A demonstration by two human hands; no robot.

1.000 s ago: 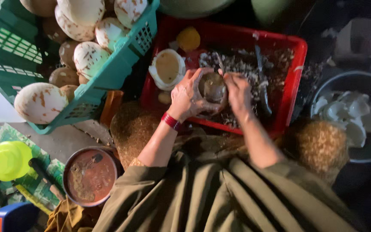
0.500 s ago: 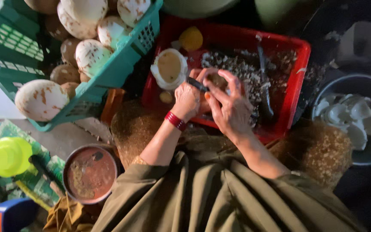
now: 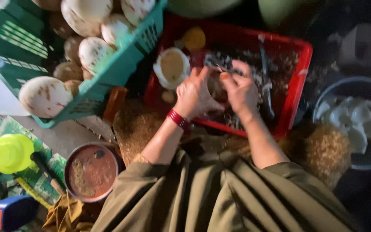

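Over a red plastic crate [image 3: 299, 81], my left hand [image 3: 196, 94] cups a brown coconut piece [image 3: 214, 86], a red band at the wrist. My right hand [image 3: 241, 92] presses against the same piece from the right, gripping a thin metal tool whose tip shows at the fingers. Grey-white shavings cover the crate's bottom. An opened coconut half [image 3: 171, 68] with pale flesh lies in the crate to the left of my hands.
A green basket [image 3: 121, 71] of peeled whitish coconuts stands at left. A dark bowl [image 3: 323, 101] of white coconut pieces is at right. A round dish [image 3: 92, 172] of brownish liquid, a yellow-green cap [image 3: 11, 152] and fibrous husk mats [image 3: 320, 152] lie near my knees.
The shell half was open toward me a second ago; both hands have since closed around it and shifted slightly, the right hand working at its top edge.
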